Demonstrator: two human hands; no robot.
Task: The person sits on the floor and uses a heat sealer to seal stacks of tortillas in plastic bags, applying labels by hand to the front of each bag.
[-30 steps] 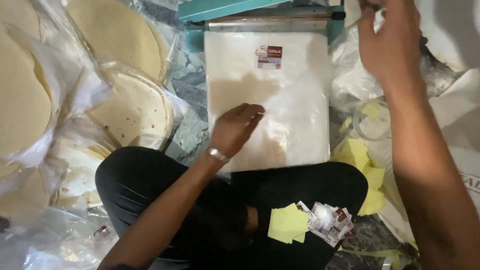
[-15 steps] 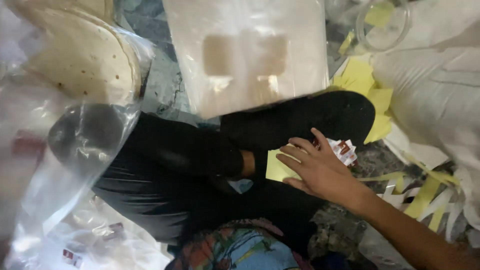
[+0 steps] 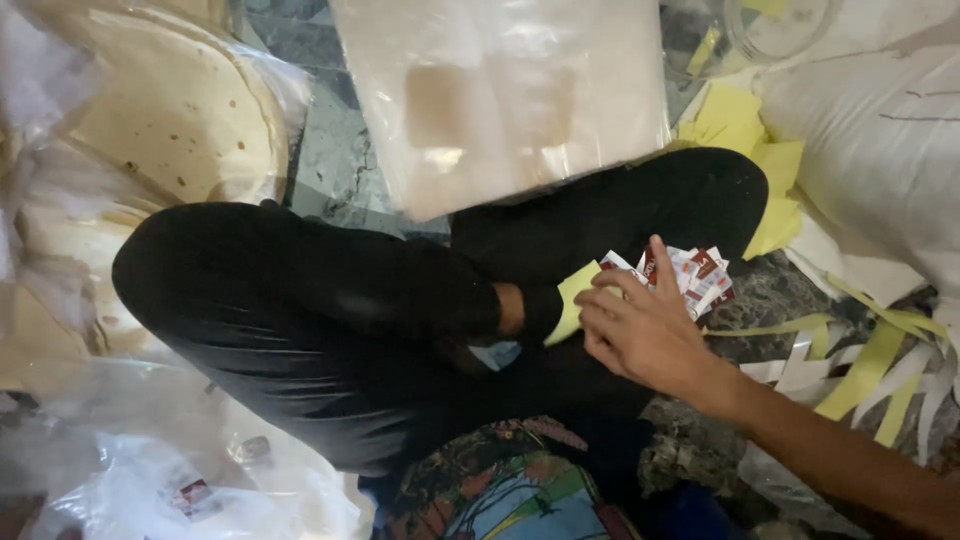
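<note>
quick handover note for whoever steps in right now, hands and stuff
Right hand: fingers spread on the pile of small red-and-white labels lying on the person's leg, beside a yellow paper slip; grip unclear.
Left hand: out of view.
Clear bag of white sheets lies on the floor ahead. Bagged round flatbreads sit at left, yellow paper strips at right.
Done: nothing visibly labelled. Left: no label lifted yet.

red-white labels (image 3: 690,275), yellow paper (image 3: 572,300), black trousers (image 3: 300,300).
</note>
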